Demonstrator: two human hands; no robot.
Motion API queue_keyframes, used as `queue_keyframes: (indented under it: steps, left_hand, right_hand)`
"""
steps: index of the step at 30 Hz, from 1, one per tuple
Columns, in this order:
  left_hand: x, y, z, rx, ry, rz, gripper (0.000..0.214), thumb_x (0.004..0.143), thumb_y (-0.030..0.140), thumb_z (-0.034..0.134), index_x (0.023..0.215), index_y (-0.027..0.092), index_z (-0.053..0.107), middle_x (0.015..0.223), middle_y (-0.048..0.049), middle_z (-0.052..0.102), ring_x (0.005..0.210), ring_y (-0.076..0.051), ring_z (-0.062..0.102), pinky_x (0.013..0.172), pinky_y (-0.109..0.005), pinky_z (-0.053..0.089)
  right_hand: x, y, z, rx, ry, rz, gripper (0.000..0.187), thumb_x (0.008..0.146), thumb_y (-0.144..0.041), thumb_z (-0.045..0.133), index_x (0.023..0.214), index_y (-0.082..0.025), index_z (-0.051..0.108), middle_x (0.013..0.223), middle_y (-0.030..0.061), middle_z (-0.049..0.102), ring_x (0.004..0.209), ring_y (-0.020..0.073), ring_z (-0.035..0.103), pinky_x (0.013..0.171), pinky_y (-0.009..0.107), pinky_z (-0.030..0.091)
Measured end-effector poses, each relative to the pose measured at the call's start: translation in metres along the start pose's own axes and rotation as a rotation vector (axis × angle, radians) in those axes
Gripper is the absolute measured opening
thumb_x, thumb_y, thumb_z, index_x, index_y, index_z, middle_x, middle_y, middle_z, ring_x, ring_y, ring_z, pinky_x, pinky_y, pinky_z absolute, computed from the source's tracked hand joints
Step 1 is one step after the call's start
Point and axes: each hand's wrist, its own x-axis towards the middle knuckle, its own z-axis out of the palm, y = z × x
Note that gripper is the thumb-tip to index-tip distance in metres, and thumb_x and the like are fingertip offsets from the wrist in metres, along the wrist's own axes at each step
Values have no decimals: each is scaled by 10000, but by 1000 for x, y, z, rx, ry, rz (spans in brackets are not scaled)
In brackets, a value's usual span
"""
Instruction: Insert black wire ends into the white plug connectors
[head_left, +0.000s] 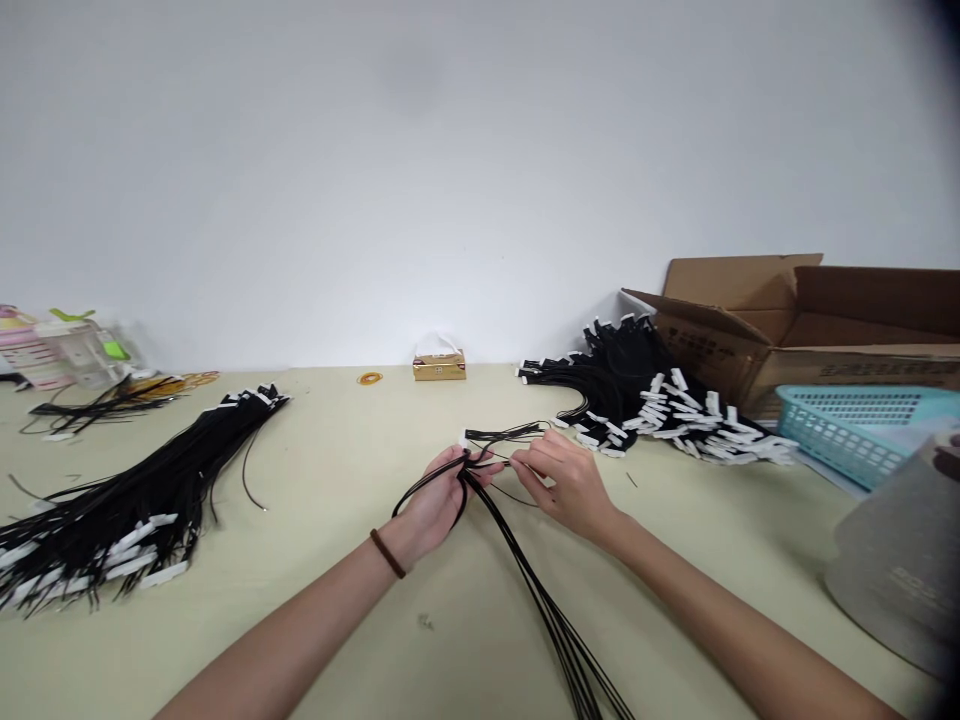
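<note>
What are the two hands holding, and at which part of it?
A bundle of black cables: the left hand grips it close to its far end, and the right hand pinches thin strands at that same end.

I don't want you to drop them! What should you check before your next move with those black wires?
1. Left hand closed on the bunch: ok.
2. Right hand pinching the bunch's wires: ok.
3. Bunch apart from the left pile and the right pile: ok.
4. Table bare under both hands: ok.
5. All wire ends lined up: cannot tell.
</note>
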Motion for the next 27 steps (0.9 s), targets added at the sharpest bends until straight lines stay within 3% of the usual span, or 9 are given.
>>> queue_keyframes:
  steps: [16, 27]
  left_hand:
    - [-2, 1, 1, 24, -23, 30, 197, 707, 327, 636, 754, 145, 580, 914, -73, 659, 846, -184, 622, 861, -333, 414]
    - [-6, 4, 5, 106, -21, 42, 252, 721, 371, 617, 799, 135, 575, 961, -87, 639, 858, -195, 616, 821, -325, 423]
  right_hand:
    - [-2, -4, 1, 40, -99, 24, 185, 866, -139, 403, 730, -162, 527, 598, 8, 466, 602, 133, 358, 578, 246, 286]
    - [-2, -4, 3, -11, -74, 46, 203, 873, -138, 391, 707, -156, 508, 620, 20, 487, 622, 139, 365, 583, 257, 283]
